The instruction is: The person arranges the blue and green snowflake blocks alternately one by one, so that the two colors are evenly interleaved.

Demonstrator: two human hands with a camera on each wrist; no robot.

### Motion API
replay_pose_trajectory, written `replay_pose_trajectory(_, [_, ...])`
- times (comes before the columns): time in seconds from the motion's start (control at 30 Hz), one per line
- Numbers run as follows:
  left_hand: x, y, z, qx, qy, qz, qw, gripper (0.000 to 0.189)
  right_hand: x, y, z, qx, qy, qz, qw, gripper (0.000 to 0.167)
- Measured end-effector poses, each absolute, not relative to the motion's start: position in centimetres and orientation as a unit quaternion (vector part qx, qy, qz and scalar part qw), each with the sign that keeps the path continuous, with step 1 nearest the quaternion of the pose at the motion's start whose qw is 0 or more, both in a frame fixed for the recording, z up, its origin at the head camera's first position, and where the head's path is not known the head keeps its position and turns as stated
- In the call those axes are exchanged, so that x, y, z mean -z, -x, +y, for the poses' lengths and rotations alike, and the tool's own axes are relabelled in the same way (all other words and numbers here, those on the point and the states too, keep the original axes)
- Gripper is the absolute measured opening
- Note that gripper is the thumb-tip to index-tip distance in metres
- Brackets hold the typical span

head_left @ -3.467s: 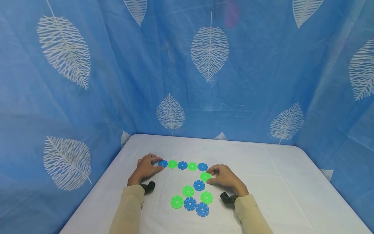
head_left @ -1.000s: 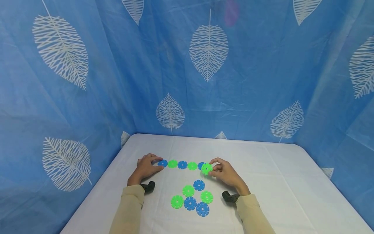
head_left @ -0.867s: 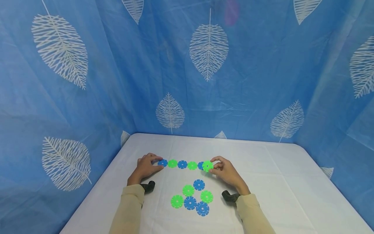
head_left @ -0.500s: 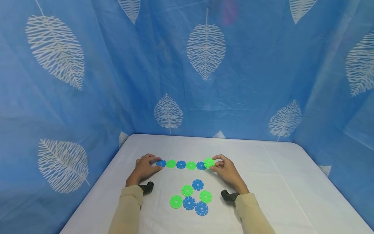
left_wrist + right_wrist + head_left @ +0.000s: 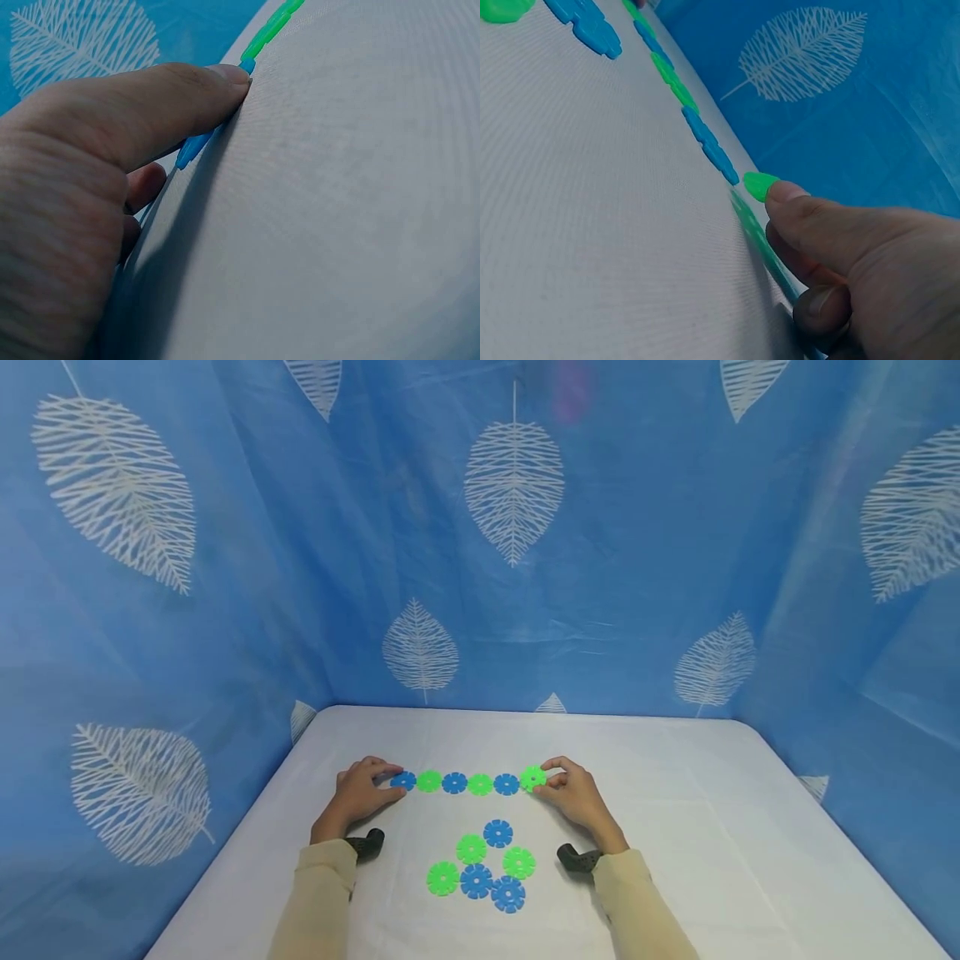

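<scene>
In the head view, a row of notched plastic building discs, blue and green by turns, runs across the white table. My left hand (image 5: 362, 792) holds the blue disc (image 5: 404, 780) at the row's left end between thumb and forefinger; the left wrist view shows the thumb on its edge. At the right end, my right hand (image 5: 573, 790) pinches a green disc (image 5: 533, 777) by its right side. In the right wrist view that green disc (image 5: 759, 185) is tilted just above the cloth, beside the last blue disc (image 5: 709, 146) of the row.
Nearer the person lies a loose group of blue and green discs, among them a blue disc (image 5: 498, 833) and a green disc (image 5: 442, 878). A white cloth covers the table (image 5: 660, 843). Blue curtains (image 5: 600, 568) with white leaf prints stand behind and at both sides.
My right hand has picked the green disc up from above the loose group and carried it away from the person to the row's right end. The left hand keeps its place.
</scene>
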State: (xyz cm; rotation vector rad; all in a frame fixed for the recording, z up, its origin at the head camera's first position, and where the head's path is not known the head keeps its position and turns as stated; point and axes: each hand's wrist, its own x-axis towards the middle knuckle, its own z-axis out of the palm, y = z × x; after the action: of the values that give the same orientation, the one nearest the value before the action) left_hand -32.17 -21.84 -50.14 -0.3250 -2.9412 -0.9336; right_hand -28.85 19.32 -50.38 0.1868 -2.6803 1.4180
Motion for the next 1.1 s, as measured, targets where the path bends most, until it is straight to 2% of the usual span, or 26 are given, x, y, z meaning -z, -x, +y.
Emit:
replay_pose_trajectory(0.4, [50.45,32.09,-22.40,0.302,0.108,-0.947,0.016,0.048,50.36,29.02,18.71,-0.432,-0.046,-0.899,0.045,0.039])
replay_pose_trajectory(0.73, [50.40,32.51,-21.92,0.303,0.106,-0.947,0.017,0.048,50.45,28.90,18.94,-0.399,-0.053,-0.912,0.076,0.038])
replay_pose_trajectory(1.1, [50.37,32.19,-21.75,0.305,0.104,-0.946,0.022,0.047,50.54,28.85,18.86,-0.372,-0.046,-0.924,0.074,0.037])
